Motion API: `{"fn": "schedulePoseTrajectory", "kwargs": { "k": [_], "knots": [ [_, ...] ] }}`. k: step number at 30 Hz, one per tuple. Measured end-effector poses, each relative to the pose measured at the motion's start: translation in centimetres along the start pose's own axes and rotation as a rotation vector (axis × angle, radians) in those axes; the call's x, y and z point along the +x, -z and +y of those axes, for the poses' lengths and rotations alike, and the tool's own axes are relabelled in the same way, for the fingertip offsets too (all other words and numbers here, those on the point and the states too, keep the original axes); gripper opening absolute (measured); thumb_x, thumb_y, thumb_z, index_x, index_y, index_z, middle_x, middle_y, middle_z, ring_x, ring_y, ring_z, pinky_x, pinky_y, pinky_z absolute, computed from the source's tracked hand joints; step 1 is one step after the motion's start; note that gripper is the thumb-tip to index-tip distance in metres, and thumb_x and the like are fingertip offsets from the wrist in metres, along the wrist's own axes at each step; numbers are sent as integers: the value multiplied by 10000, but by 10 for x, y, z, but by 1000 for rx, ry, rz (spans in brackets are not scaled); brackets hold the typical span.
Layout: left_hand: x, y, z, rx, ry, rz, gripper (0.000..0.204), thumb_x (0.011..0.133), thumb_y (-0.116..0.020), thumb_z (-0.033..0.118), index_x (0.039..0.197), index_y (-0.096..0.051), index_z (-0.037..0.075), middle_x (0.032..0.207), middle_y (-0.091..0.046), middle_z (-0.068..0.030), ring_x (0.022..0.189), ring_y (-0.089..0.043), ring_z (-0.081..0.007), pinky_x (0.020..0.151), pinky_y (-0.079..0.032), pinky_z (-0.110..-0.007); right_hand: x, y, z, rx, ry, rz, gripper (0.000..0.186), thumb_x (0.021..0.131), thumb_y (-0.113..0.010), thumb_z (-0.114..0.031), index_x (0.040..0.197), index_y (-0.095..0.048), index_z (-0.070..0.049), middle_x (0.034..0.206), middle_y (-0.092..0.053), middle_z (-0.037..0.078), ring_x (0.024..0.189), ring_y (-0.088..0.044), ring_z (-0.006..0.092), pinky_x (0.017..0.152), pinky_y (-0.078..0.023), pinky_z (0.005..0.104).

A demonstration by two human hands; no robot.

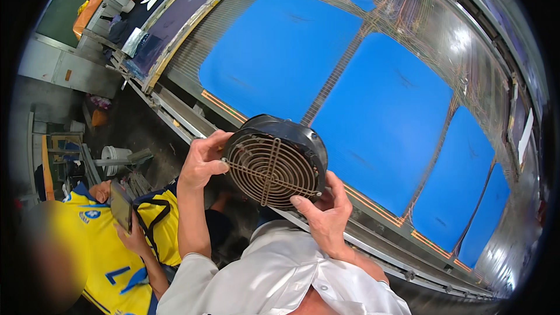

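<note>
Between my two hands is a round black fan [274,162] with a rusty wire guard of concentric rings facing up toward me. My left hand [203,160] grips its left rim, thumb on the guard's edge and fingers behind. On the lower right side, my right hand [328,213] holds the housing with the thumb by the guard. The fan is tilted and held above the near edge of a long table. Just beyond it lie large blue panels [379,122] with rounded corners, flat on the table.
The long table [181,70] has a metal rail [189,125] along its near edge. A wood-framed screen [189,14] rests at its far left. At my left, a person in a yellow shirt [105,245] holds a phone [121,205]. A white bucket [115,160] stands on the floor.
</note>
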State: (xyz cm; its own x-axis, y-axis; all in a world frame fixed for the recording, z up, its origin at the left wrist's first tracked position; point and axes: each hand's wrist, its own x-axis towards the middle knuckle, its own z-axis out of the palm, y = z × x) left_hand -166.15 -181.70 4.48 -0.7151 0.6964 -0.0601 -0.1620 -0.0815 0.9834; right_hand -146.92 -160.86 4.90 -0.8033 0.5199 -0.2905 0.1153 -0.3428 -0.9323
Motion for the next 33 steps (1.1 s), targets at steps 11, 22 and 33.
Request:
{"fn": "schedulePoseTrajectory", "kwargs": {
  "k": [11,22,33],
  "knots": [
    [33,141,-3,-28,1,100,647,724,-809,264,1242,-611,-69,1085,-632,-55,1015,-605,-164,922,-449,-284,81,-133,18,-12,-70,-80,594,794,-797,-74,1296,-501,44,1137,-629,115,998,-639,173,830,-542,294],
    [77,179,-25,-25,131,108,583,725,-788,281,1184,-651,-51,1063,-693,-92,988,-617,-162,933,-449,-303,135,-158,25,-108,-142,-28,530,788,-807,-176,1211,-578,44,1053,-649,102,920,-622,163,768,-515,289],
    [99,187,-18,-103,136,215,581,770,-757,216,1257,-598,-58,1124,-672,-107,996,-628,-172,943,-458,-296,172,-167,20,-108,-67,-62,509,784,-805,-159,1204,-591,34,1025,-654,98,876,-623,153,750,-519,281]
  ]
}}
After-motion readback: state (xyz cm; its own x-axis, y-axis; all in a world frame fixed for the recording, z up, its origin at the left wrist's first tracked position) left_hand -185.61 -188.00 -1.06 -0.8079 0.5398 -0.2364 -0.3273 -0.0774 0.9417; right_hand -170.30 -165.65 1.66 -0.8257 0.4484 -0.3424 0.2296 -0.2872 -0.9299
